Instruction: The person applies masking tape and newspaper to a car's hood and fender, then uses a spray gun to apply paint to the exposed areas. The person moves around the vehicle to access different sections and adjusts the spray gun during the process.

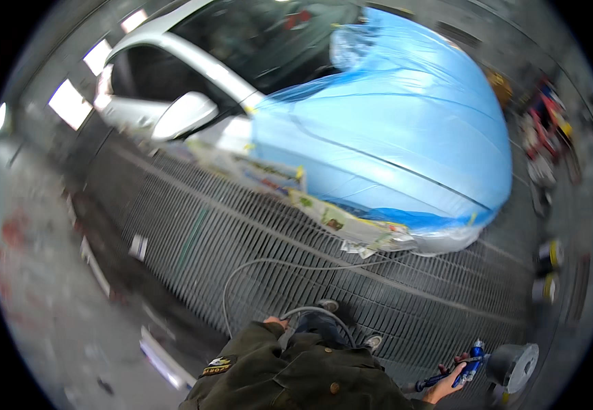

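Note:
At the lower right my right hand [447,386] is closed round a blue spray gun [473,363]. A dark grey paint cup [507,363] is attached to the gun's right side. My left hand [277,321], just past the cuff of my green jacket, is closed on a grey air hose [310,309]; part of its fingers is hidden. The hose arcs over my legs and also loops across the floor grating. Ahead stands a white car [231,133], its front covered with blue masking film [392,116]. Printed masking paper [330,217] runs along its lower side.
Metal floor grating [255,239] lies between me and the car. Cans [548,287] stand at the right by the wall. Farther back on that side is a blurred red pile of gear [546,126]. Long pale strips [96,266] lie along the left edge.

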{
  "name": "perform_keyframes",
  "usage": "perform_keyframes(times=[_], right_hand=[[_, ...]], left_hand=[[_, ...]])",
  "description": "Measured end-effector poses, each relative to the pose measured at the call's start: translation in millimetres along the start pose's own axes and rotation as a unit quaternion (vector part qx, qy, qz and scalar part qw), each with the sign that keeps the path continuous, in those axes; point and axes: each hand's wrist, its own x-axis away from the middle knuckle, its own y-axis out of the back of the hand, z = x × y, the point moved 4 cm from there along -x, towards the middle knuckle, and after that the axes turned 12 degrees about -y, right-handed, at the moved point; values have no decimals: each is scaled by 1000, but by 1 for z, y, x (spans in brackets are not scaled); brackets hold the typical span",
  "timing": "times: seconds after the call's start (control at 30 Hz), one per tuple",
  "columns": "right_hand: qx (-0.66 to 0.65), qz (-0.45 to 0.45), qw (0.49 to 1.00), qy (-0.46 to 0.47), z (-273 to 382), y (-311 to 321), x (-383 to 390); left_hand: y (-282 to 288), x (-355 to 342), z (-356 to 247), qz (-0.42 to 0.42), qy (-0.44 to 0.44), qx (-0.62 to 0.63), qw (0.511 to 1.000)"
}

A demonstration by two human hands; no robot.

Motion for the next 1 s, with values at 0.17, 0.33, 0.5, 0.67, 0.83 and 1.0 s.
perform_keyframes(times=[0.17, 0.33, 0.5, 0.67, 0.83, 1.0], right_hand=[[7, 77, 997, 0, -12, 5, -97], [40, 292, 955, 7, -18, -3, -179], [-23, 240, 970, 19, 30, -32, -146], [-12, 319, 947, 29, 34, -53, -117], [-45, 379, 923, 47, 58, -61, -81], [-42, 418, 905, 69, 60, -67, -77]], left_hand=[[-63, 99, 2, -52, 105, 155, 981], [-159, 168, 29, -59, 118, 305, 943], [-202, 219, 30, -74, 197, 380, 901], [-238, 206, 70, -96, 217, 366, 900], [-218, 205, 43, -87, 215, 375, 898], [-215, 213, 34, -104, 199, 363, 904]])
